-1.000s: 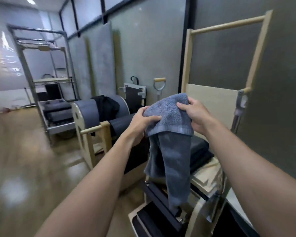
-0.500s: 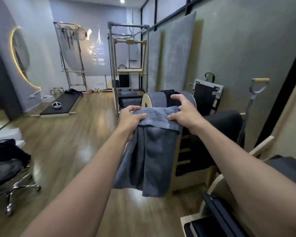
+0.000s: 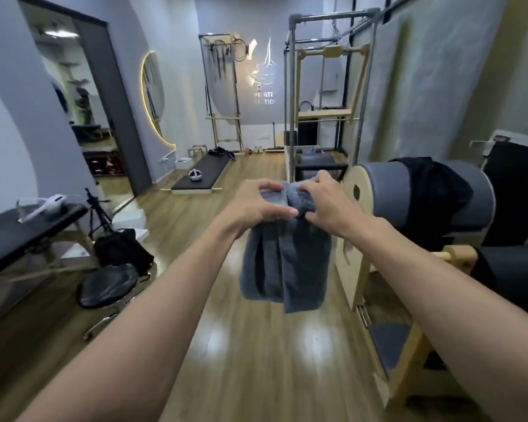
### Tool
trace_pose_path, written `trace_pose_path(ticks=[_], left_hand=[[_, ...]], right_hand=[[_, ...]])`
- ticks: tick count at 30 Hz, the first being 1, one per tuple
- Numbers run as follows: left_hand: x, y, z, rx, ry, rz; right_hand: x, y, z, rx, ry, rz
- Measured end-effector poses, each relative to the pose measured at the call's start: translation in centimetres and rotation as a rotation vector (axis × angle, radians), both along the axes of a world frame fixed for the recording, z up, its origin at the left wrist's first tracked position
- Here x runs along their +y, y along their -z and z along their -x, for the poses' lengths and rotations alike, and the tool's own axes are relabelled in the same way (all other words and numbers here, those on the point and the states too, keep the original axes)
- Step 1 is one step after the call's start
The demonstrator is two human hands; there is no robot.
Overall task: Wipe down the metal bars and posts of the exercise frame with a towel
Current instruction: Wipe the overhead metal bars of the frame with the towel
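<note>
A grey towel (image 3: 287,266) hangs folded in front of me at chest height. My left hand (image 3: 256,204) grips its top edge on the left and my right hand (image 3: 329,205) grips the top edge on the right, the two hands close together. The exercise frame (image 3: 292,95), with grey metal posts and top bars, stands farther down the room on the right, well beyond the towel. Neither hand touches it.
A padded barrel on a wooden stand (image 3: 409,208) is close on my right with a black cloth over it. A black stool (image 3: 107,289), a bag (image 3: 122,248) and a black bench (image 3: 28,236) stand at left. A wood floor runs ahead.
My view has swung left, from the wooden equipment by the wall toward the open room and the metal frame. My hands have drawn closer together on the towel's top edge.
</note>
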State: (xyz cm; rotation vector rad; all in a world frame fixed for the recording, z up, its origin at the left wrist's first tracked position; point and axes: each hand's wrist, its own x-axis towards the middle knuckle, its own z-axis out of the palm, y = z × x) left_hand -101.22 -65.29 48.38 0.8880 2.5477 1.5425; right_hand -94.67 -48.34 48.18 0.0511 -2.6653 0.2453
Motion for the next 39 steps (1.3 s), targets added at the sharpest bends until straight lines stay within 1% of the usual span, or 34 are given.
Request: trace_pose_path(ticks=[2,3,6,8,11,13,14,18,20,22,24,27,29,31,34,37,39], left_hand=[[-0.2,0.8,3.6,0.169,-0.019,0.172],[-0.2,1.2,5.4,0.234,-0.042,0.222],[-0.1,2.3,11.5,0.457,-0.130,0.244],[-0.2,2.3,15.9,0.571,-0.172,0.282],[-0.4,1.2,22.4,0.669,-0.217,0.331],[-0.3,0.0,26.6,0.672,-0.233,0.314],[-0.2,-0.7,28.8,0.644,-0.227,0.275],[1.6,-2.1,37.5,0.423,-0.192,0.049],[2.9,-1.8,42.0,0.328,-0.189,-0.035],[4.5,-1.4,46.4,0.262,-0.194,-0.121],[5.8,-1.1,50.5,0.196,-0.216,-0.200],[7.9,-1.5,56.5,0.112,-0.233,-0.262],[9.1,-1.8,60.4,0.081,-0.237,-0.304],[10.2,-2.4,64.2,0.066,-0.239,-0.332],[11.1,-2.4,69.9,0.087,-0.251,-0.316],[11.2,-1.6,76.6,0.149,-0.305,-0.302],[11.3,-1.0,81.2,0.173,-0.331,-0.325]], right_hand=[[-0.3,0.0,3.9,0.027,-0.008,-0.084],[-0.5,-0.1,5.8,0.039,-0.010,-0.125],[-0.6,-0.7,11.5,0.094,0.006,-0.285],[-0.4,-1.2,15.5,0.125,0.039,-0.381],[0.4,-2.3,21.9,0.120,0.074,-0.389],[1.2,-3.3,26.2,0.108,0.092,-0.289],[1.7,-4.0,28.5,0.101,0.098,-0.198],[3.4,-5.5,36.9,0.038,0.074,0.239],[4.7,-5.2,41.4,0.067,0.058,0.375],[6.3,-4.7,45.8,0.071,-0.016,0.506],[7.9,-4.1,49.6,0.007,-0.140,0.653],[10.6,-3.7,55.4,-0.134,-0.260,0.758],[12.3,-3.4,59.9,-0.174,-0.259,0.763],[13.5,-3.7,64.7,-0.162,-0.237,0.782],[14.2,-3.9,71.2,-0.150,-0.261,0.875],[14.3,-3.9,77.5,-0.121,-0.308,1.015],[14.5,-3.7,82.0,-0.085,-0.325,1.090]])
